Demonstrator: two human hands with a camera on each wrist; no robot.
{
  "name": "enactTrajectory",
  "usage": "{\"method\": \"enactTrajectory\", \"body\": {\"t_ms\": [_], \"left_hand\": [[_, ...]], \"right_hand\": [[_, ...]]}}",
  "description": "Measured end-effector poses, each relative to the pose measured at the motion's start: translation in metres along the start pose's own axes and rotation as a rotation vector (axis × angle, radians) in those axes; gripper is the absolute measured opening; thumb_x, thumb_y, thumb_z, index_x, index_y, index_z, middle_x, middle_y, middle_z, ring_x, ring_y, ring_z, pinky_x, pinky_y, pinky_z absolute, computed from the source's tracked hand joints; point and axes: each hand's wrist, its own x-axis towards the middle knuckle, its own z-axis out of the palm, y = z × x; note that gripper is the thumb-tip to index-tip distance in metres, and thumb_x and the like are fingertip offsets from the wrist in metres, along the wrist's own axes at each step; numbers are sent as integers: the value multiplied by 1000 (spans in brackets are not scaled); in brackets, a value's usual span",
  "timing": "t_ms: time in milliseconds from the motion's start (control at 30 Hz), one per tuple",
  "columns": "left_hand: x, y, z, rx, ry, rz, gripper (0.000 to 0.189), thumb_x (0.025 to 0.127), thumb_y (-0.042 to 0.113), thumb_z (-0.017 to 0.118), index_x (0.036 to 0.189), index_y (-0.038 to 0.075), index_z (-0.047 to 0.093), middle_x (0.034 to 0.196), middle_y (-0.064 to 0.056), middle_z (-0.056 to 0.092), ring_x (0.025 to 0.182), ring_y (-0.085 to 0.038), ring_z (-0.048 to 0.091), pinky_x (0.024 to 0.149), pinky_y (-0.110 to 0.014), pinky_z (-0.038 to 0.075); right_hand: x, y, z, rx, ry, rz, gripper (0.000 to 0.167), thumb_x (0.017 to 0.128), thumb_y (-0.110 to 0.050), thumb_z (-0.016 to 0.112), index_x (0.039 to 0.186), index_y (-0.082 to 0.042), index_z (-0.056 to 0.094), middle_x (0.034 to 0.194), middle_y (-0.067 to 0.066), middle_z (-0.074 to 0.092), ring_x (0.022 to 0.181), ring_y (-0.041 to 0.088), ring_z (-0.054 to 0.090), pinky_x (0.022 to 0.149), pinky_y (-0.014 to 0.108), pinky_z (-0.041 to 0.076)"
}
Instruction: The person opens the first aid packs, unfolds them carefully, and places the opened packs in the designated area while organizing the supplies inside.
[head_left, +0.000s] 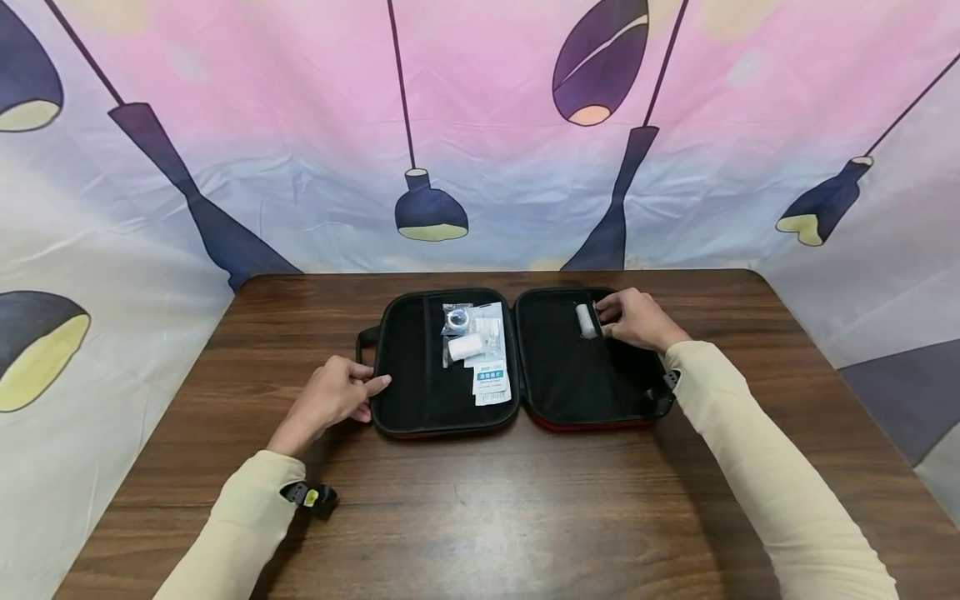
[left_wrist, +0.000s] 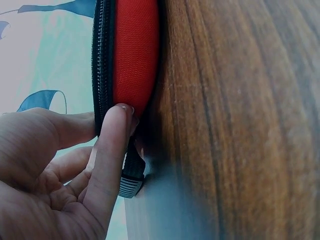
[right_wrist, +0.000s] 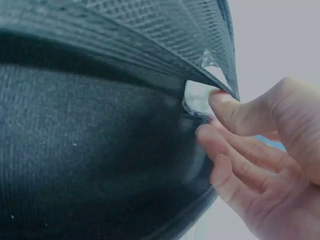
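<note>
An unzipped case (head_left: 555, 411), black inside with a red shell, lies spread flat on the table. My left hand (head_left: 341, 390) is at its left edge; in the left wrist view the thumb is against the red side (left_wrist: 137, 55), with fingers by the zipper. At the right half, my right hand (head_left: 641, 321) pinches a white roll in clear wrap (right_wrist: 197, 97) at the edge of a mesh pocket (right_wrist: 165, 30). Part of this roll (head_left: 586, 321) sits under the mesh. The left half holds another white roll (head_left: 466, 346), a small bagged round item (head_left: 457, 321) and white packets (head_left: 491, 379).
A black carry handle (head_left: 367, 340) sticks out from the case's left side. The brown wooden table (head_left: 480, 517) extends in front of the case. Behind it hangs a cloth (head_left: 495, 192) printed with lamps.
</note>
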Motion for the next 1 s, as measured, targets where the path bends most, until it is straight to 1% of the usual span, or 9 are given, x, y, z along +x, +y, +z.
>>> {"method": "enactTrajectory", "body": {"t_ms": [133, 267, 367, 567, 700, 767, 900, 1000], "left_hand": [[0, -1, 0, -2, -4, 6, 55, 103, 26, 63, 140, -12, 52, 72, -11, 68, 57, -18, 69, 59, -32, 60], [0, -2, 1, -7, -9, 10, 56, 102, 27, 64, 140, -12, 52, 72, -11, 68, 57, -18, 69, 59, -32, 60], [0, -2, 1, -13, -5, 5, 55, 102, 26, 64, 140, -12, 52, 72, -11, 68, 57, -18, 69, 59, -32, 60], [0, -2, 0, -6, 1, 8, 54, 103, 26, 63, 140, -12, 52, 71, -11, 68, 57, -18, 69, 58, -31, 60], [0, -2, 0, 0, 5, 3, 54, 103, 26, 63, 140, -11, 53, 71, -11, 67, 57, -18, 69, 58, -31, 60], [-1, -2, 0, 3, 5, -2, 54, 103, 27, 63, 140, -11, 53, 71, -11, 67, 57, -17, 69, 59, -31, 60], [-1, -1, 0, -1, 4, -1, 54, 103, 26, 63, 140, -11, 52, 71, -11, 67, 57, -18, 69, 59, -32, 60], [-1, 0, 0, -5, 6, 4, 54, 102, 26, 64, 140, -11, 53, 72, -11, 67, 57, -18, 69, 59, -32, 60]], "right_hand": [[1, -1, 3, -2, 11, -3, 34, 95, 5, 62, 128, 14, 61, 117, 31, 66, 108, 43, 63, 88, 51, 56], [1, 0, 6, 0, 11, -5, 34, 94, 7, 59, 127, 14, 61, 118, 31, 65, 110, 44, 62, 88, 51, 55], [0, -1, 3, -9, 23, -5, 34, 94, 6, 61, 127, 13, 62, 117, 31, 66, 109, 43, 63, 88, 52, 55], [-3, -9, -5, -63, 72, -15, 32, 94, -1, 68, 124, 10, 65, 114, 28, 68, 104, 41, 65, 88, 54, 54], [-3, -22, -6, -81, 87, -30, 31, 94, -3, 69, 123, 8, 66, 113, 26, 69, 103, 39, 65, 88, 53, 54], [-2, -31, -3, -83, 84, -53, 31, 94, -3, 69, 123, 8, 67, 112, 25, 70, 100, 38, 67, 86, 52, 55], [0, -50, 7, -89, 73, -112, 34, 93, -7, 73, 124, 6, 68, 110, 21, 71, 95, 34, 69, 83, 51, 56], [2, -66, 16, -109, 58, -144, 39, 91, -14, 77, 125, 3, 69, 110, 18, 72, 94, 31, 69, 82, 49, 56]]}}
